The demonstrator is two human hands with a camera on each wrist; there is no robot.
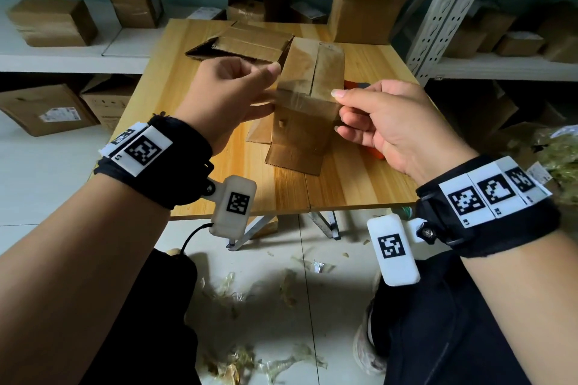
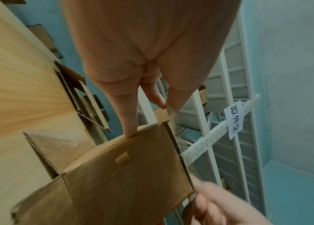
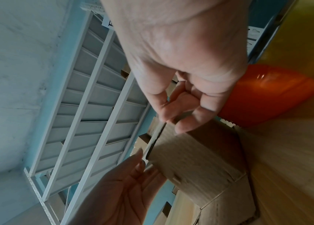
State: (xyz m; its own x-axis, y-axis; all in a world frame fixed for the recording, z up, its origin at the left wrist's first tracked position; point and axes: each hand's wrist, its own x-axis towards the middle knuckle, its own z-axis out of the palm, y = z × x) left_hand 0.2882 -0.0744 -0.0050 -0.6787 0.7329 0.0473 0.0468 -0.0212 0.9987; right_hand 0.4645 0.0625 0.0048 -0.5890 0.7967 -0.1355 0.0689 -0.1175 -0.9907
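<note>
A small upright cardboard box [image 1: 308,72] stands on the wooden table [image 1: 359,178], its lower flaps spread out. Both hands stretch a strip of clear tape [image 1: 308,100] across the box's near top edge. My left hand [image 1: 273,84] pinches the strip's left end, and one finger [image 2: 130,130] touches the box [image 2: 129,175] rim. My right hand [image 1: 339,103] pinches the right end between thumb and forefinger [image 3: 163,117]. In the right wrist view the tape [image 3: 155,140] runs along the box [image 3: 196,152] edge. Whether the strip sticks to the cardboard is unclear.
Flattened cardboard [image 1: 244,44] lies at the table's back, with an open box [image 1: 362,6] at the back right. An orange object [image 3: 264,97] sits just right of the box. White shelves [image 1: 62,56] with cartons flank the table. Tape scraps [image 1: 237,356] litter the floor.
</note>
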